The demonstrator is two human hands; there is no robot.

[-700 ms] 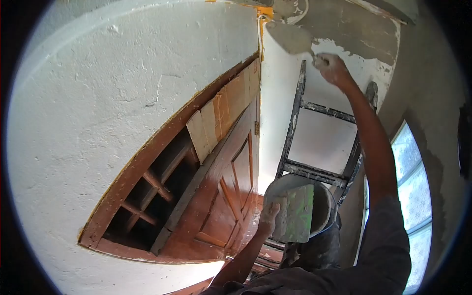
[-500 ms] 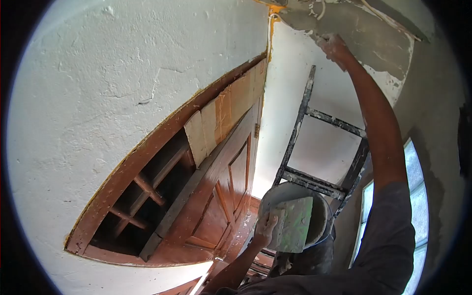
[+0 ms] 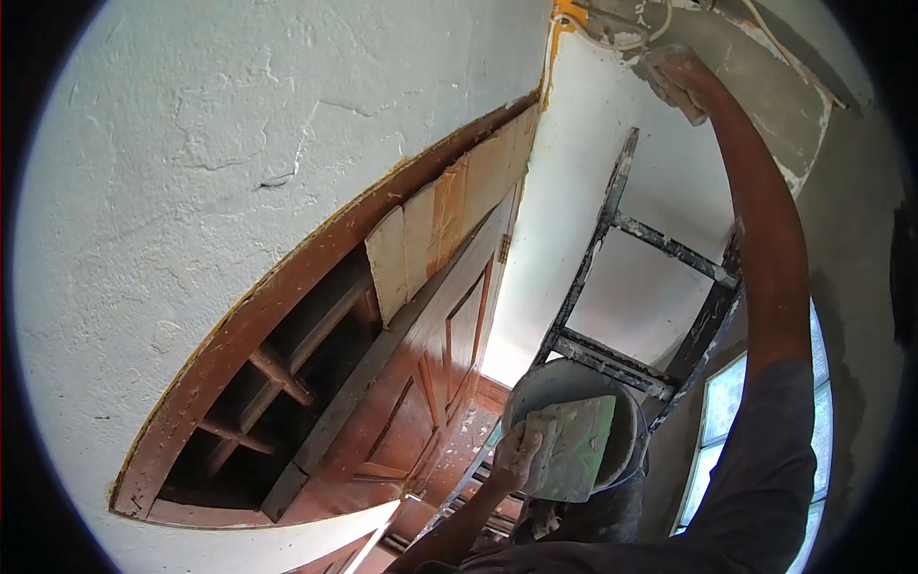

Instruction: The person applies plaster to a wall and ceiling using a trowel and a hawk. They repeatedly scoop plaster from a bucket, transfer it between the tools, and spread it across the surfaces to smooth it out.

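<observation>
My left hand (image 3: 517,457) grips the left edge of a hawk, a flat green board (image 3: 576,450) smeared with grey plaster. The board is tilted in front of the mouth of a grey bucket (image 3: 535,385) and covers part of it. High up at the right, my right hand (image 3: 677,69) is closed around a pale, flat-edged plastering tool (image 3: 687,103). That hand is at the lower edge of the grey plaster (image 3: 755,91) on the upper wall. My fingers hide most of the tool, so its exact shape cannot be made out.
A plaster-spotted black ladder (image 3: 593,249) leans beyond the bucket. To the left are a brown wooden door (image 3: 421,392), a barred opening above it (image 3: 287,383) and a cardboard sheet (image 3: 440,215). Cables (image 3: 626,43) hang in the top corner. A window (image 3: 722,402) is at lower right.
My right hand has turned, and more of its tool shows below the fingers. The view has shifted slightly, so the ladder and wall corner sit further right. My left hand still holds the hawk.
</observation>
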